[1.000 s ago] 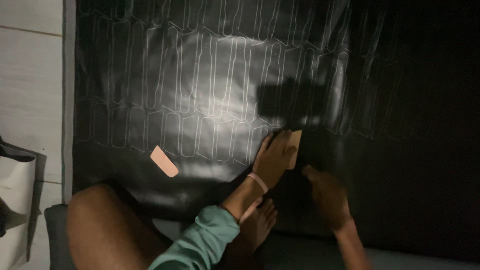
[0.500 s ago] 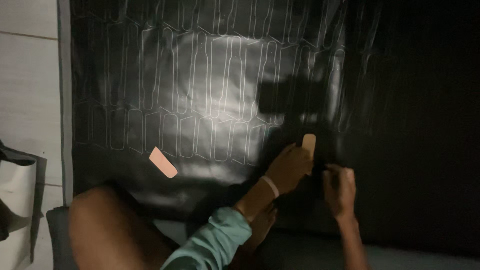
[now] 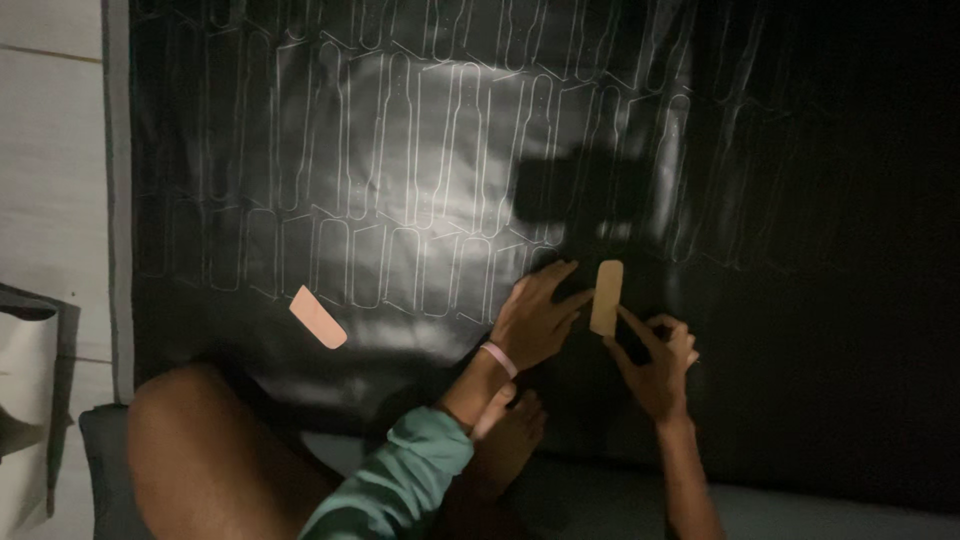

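A large black sheet [image 3: 420,150] covers the floor, marked with rows of pale traced outlines. My left hand [image 3: 535,315] lies flat on the sheet, fingers spread, touching the left edge of a small tan template [image 3: 606,297] with rounded ends. My right hand [image 3: 655,360] is just below and right of the template, index finger against its lower end; it seems to pinch a thin marking tool, too dark to make out. A second, pinkish template [image 3: 318,317] lies loose on the sheet to the left.
My bare knee [image 3: 215,450] and foot [image 3: 505,445] rest at the sheet's near edge. Pale floor tiles [image 3: 50,150] run along the left. A dark and white object [image 3: 25,380] sits at the far left. The right of the sheet is in deep shadow.
Both hands and the tan template have shifted slightly right along the sheet. The pinkish template has stayed where it was.
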